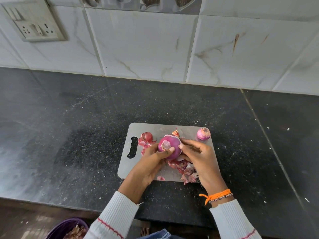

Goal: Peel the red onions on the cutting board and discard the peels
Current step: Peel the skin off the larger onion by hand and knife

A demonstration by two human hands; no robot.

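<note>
Bin (69,228) w/ peels sits low left, below the desk (69,135) edge. On the board (146,128): unpeeled onion (147,136) at left by the handle slot, w/ loose peels (183,167) around and under the hands. L hand (151,161) cups the big onion (169,146) above board centre, thumb on its top. R hand (198,154) grip pinches skin at its right side. Peeled onion (203,134) at board's far right corner. Orange band (217,195) on R wrist.

Single head view, steeply down and forward over the cutting board (165,130) (tiled wall (146,45) beyond).
</note>
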